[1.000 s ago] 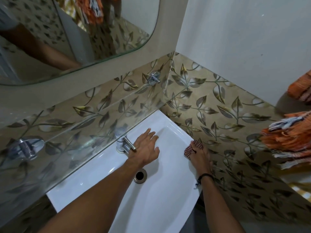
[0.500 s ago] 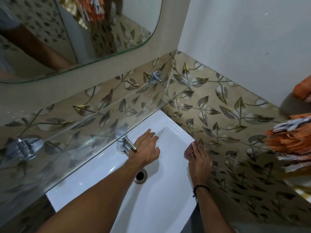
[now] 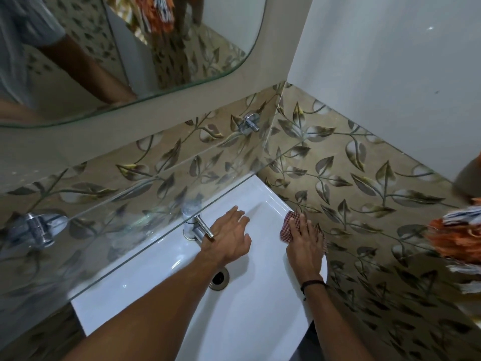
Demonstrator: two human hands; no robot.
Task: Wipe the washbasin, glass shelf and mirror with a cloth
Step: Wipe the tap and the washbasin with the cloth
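Far left: shelf bracket [image 3: 36,230] holds the glass shelf [image 3: 109,246], which runs as a long strip from near-left up to the far-right corner, above the back edge of the washbasin [image 3: 161,277]. Mirror [image 3: 125,58] hangs above that, on the far wall. Neither has a hand on it.

Middle: tap [image 3: 195,227] sits at the basin's back edge, just under the shelf's front edge. Left hand [image 3: 229,238] lies flat and spread on the basin beside the tap, fingers apart, gripping nothing, so I read it as a brace. Drain [image 3: 220,278] is just near of its wrist.

Right: right hand [image 3: 304,243] presses flat on the checked cloth [image 3: 286,227], pinning it on the basin's right rim, hard against the leaf-patterned tiles [image 3: 364,194]. Fingers lie on top of the cloth, not wrapped round it.

Key relation: the basin's long axis runs left-right along the far wall. The cloth is at the right end, so the unwiped run lies to the left and toward the near edge, and the right hand is the one placed to do it. Judgement: still on the basin step. Shelf and mirror both sit up and to the left of the cloth hand, a reach past the tap.

Risk: the left forearm crosses the bowl, blocking a straight sweep left.
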